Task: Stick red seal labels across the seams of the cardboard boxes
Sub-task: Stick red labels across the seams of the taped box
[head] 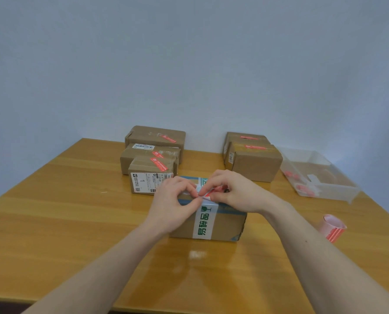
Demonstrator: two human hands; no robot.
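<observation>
Both our hands meet over the near cardboard box (214, 220), which sits on the wooden worktop (75, 223) at the middle of the view. A pale tape band (206, 223) with green printing runs over its top and down its front face.

Our left hand (173, 205) pinches the lower corner of a red seal label (208, 194) between thumb and forefinger; the other fingers (180, 181) are curled above. Our right hand (239, 192) pinches the same label from the 3 o'clock side, fingers curled around it. The label is held just above the box's top, over the tape band. We cannot tell whether any part of it touches the box yet.

At 11 o'clock, three sealed boxes (154, 152) stand in a close row running away from us, each with a red label on top; the nearest one touches or nearly touches the near box. At 1 o'clock, two more boxes (253, 158) stand one behind the other, also with red labels on top.

At 2 o'clock, a clear plastic tray (325, 175) holds a few red pieces, too blurred to read. At 3 o'clock, near the worktop's right edge, a curled strip of label backing (333, 227) lies well apart from the boxes, red and white.
</observation>
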